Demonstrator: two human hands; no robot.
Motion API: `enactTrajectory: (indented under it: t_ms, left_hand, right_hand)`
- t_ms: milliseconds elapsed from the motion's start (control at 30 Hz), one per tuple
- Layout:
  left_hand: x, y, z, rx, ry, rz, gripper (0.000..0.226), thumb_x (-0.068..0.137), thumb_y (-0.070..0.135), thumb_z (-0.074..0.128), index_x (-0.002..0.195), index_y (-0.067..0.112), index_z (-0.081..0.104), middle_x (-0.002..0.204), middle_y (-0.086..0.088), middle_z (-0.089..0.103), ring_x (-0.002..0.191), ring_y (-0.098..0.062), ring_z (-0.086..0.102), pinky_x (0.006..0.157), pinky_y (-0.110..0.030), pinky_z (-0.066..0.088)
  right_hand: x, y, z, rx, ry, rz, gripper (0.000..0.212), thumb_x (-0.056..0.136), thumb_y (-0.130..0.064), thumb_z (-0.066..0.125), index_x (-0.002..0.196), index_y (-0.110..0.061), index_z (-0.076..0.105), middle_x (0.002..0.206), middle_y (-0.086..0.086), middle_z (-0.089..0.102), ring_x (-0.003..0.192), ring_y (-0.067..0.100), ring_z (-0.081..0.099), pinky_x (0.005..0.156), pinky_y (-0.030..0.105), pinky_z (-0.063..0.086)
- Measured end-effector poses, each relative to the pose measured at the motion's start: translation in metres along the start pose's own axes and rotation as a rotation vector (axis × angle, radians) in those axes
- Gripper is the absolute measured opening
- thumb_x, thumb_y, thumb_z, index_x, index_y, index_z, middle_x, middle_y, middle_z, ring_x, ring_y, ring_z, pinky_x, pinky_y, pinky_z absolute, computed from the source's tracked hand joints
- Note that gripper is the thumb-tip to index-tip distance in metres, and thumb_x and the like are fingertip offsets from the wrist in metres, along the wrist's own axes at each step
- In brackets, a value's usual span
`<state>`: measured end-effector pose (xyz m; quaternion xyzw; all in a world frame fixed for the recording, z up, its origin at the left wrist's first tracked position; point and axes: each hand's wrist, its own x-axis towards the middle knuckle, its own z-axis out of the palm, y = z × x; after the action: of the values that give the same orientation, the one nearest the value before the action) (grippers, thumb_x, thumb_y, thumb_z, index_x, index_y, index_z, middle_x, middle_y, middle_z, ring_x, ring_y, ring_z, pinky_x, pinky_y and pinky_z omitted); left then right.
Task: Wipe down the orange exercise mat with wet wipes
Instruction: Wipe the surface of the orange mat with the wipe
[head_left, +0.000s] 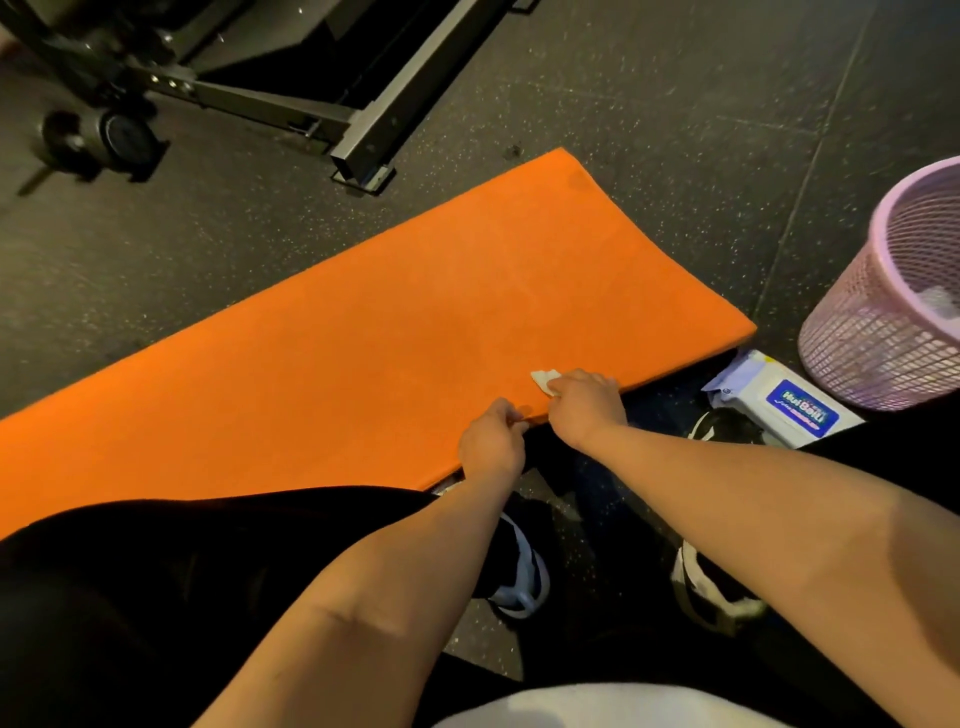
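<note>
Floor (623, 93): dark speckled rubber beneath the mat.
Orange mat (337, 353): flat, lying diagonally.
Machine frame (363, 119): black metal, beyond the mat.
Pink basket (883, 322): right of the mat.
Wipes pack (784, 405): by the mat's near right corner.
Left hand (491, 447): fingers curled, gripping the mat's near edge.
Right hand (587, 405): fingers bent, seemingly pinching the wipe.
Wet wipe (545, 382): crumpled, on the mat.
</note>
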<state>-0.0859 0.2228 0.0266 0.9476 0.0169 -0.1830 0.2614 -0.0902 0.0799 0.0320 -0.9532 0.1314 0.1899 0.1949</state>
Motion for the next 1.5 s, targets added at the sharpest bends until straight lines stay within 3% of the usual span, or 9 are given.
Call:
enactTrajectory:
  t_ms: [367,533,700,867,1000,1133,1233,1333,1500]
  left_hand:
    - [0.018,0.07,0.015,-0.16,-0.057,0.037,0.007,0.094,0.033,0.065,0.09,0.028,0.063,0.084,0.005,0.067,0.072,-0.017,0.06,0.053,-0.031,0.034]
    - [0.024,0.072,0.027,-0.118,-0.147,0.042,0.005,0.094,0.032,0.065,0.089,0.029,0.065,0.083,0.004,0.067,0.071,-0.018,0.06,0.055,-0.03,0.038]
    - [0.022,0.047,0.037,-0.126,-0.166,0.087,0.008,0.098,0.023,0.057,0.099,0.023,0.065,0.077,-0.003,0.067,0.06,-0.02,0.056,0.059,-0.036,0.046]
    - [0.021,0.021,0.048,-0.064,-0.172,0.184,0.023,0.099,0.017,0.054,0.117,0.021,0.068,0.116,-0.004,0.067,0.104,-0.026,0.059,0.081,-0.039,0.049]
    - [0.026,0.013,0.051,0.078,-0.219,0.148,0.04,0.101,0.026,0.053,0.141,0.024,0.054,0.158,-0.005,0.038,0.148,-0.028,0.023,0.118,-0.039,0.022]
    - [0.023,0.015,0.043,0.11,-0.222,0.037,0.044,0.1,0.037,0.051,0.144,0.035,0.048,0.162,0.008,0.028,0.15,-0.022,0.016,0.118,-0.048,0.011]
    - [0.02,0.014,0.041,0.103,-0.232,0.012,0.047,0.101,0.041,0.048,0.147,0.036,0.044,0.164,0.009,0.024,0.15,-0.021,0.014,0.118,-0.051,0.007]
    - [0.02,0.013,0.043,0.105,-0.231,0.0,0.048,0.103,0.039,0.044,0.15,0.035,0.04,0.165,0.009,0.021,0.151,-0.021,0.012,0.119,-0.051,0.005]
    - [0.018,0.012,0.045,0.104,-0.212,-0.004,0.047,0.106,0.035,0.037,0.153,0.033,0.036,0.165,0.009,0.019,0.152,-0.019,0.011,0.12,-0.047,0.004]
  right_hand:
    - [0.02,0.044,-0.038,0.062,0.215,0.064,0.042,0.1,-0.015,0.042,0.136,-0.022,0.061,0.141,0.001,0.055,0.127,0.025,0.044,0.112,0.038,0.028]
    - [0.015,0.056,-0.025,0.104,0.145,0.097,0.039,0.102,-0.017,0.045,0.137,-0.019,0.062,0.142,0.004,0.054,0.129,0.028,0.043,0.114,0.039,0.031]
    - [0.007,0.052,0.006,0.202,-0.045,0.062,0.036,0.105,-0.019,0.043,0.135,-0.017,0.063,0.138,0.007,0.054,0.126,0.029,0.046,0.101,0.039,0.045]
    - [0.001,0.049,0.025,0.224,0.021,-0.055,0.036,0.106,-0.022,0.044,0.137,-0.018,0.061,0.137,0.0,0.054,0.127,0.025,0.042,0.11,0.037,0.036]
    - [-0.004,0.054,0.038,0.141,0.05,-0.124,0.038,0.107,-0.026,0.043,0.143,-0.026,0.055,0.135,-0.003,0.052,0.124,0.026,0.038,0.109,0.035,0.034]
    - [0.01,0.067,0.033,0.039,0.151,0.015,0.04,0.103,-0.02,0.046,0.141,-0.019,0.056,0.14,0.002,0.048,0.127,0.03,0.036,0.11,0.036,0.033]
    - [0.016,0.064,0.031,0.054,0.13,0.116,0.048,0.103,-0.014,0.044,0.151,-0.012,0.042,0.165,0.011,0.023,0.152,0.03,0.015,0.125,0.044,0.014]
    - [0.005,0.045,0.047,0.141,0.054,-0.024,0.066,0.099,0.002,0.04,0.16,-0.022,0.026,0.169,0.004,0.014,0.156,0.021,0.006,0.127,0.041,-0.001]
    - [0.002,0.037,0.056,0.054,-0.038,-0.225,0.059,0.103,-0.005,0.038,0.16,-0.019,0.027,0.169,0.001,0.013,0.156,0.019,0.004,0.127,0.042,-0.004]
